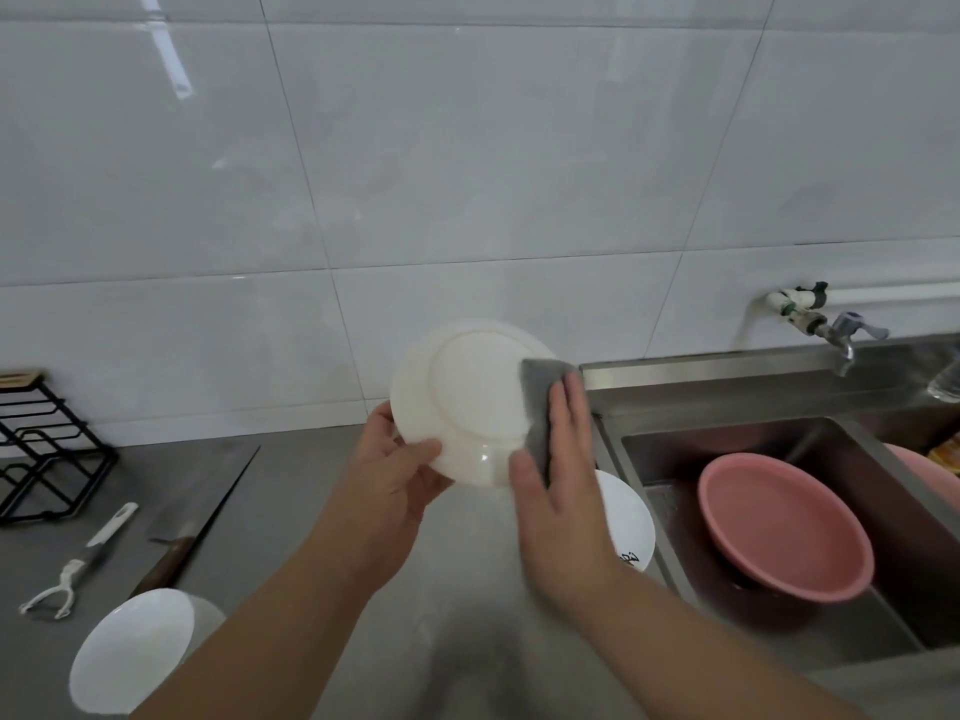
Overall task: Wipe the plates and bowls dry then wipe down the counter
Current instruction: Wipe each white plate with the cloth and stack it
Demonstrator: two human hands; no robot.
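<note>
Plate [467, 397] up off the counter [311, 511], left grip [400, 470] pinching its rim, right grip [561, 485] flat, pressing the cloth [540, 392]. Best rotate it, sweeping the whole underside.

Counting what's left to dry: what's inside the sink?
A pink basin lies tilted in the sink, and nothing shows inside it. Whatever sits under it is covered, save a dark patch at its lower rim.
</note>
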